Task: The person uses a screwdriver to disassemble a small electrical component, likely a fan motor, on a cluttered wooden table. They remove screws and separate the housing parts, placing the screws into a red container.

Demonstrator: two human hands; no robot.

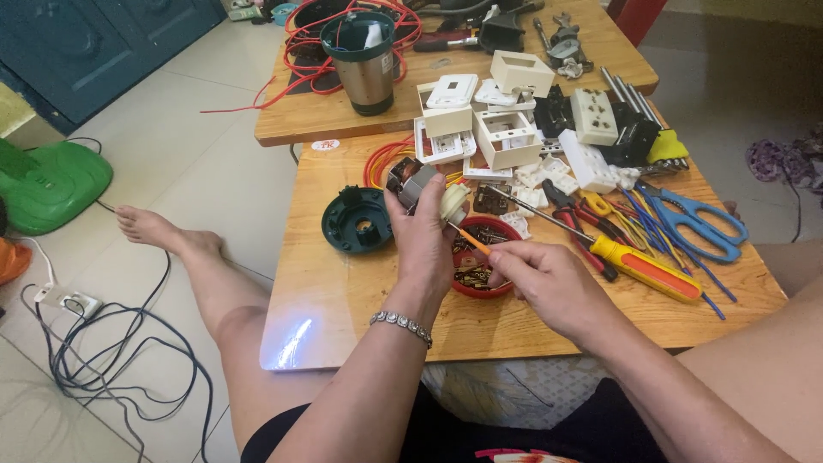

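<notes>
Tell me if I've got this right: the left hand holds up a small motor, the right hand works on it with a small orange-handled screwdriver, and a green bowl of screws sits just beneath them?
Nearly. In the head view the bowl of screws is red, not green. The left hand does hold the small motor, and the right hand the orange-handled screwdriver.

My left hand [422, 236] holds the small motor [417, 183] over the low wooden table [343, 300]; my right hand [549, 279] sits just beside it. Toward six and seven o'clock the tabletop is bare wood, open for either hand. At nine o'clock the dark green round base [357, 220] stands near my left hand, with free board past it to the edge. Between my hands the red dish of small parts [480, 270] blocks the way. At three o'clock the yellow-handled screwdriver [643, 266], pliers [583, 225] and blue scissors [699, 225] crowd the surface. Twelve o'clock is packed with white switch boxes [506, 137] and wires [381, 163].
</notes>
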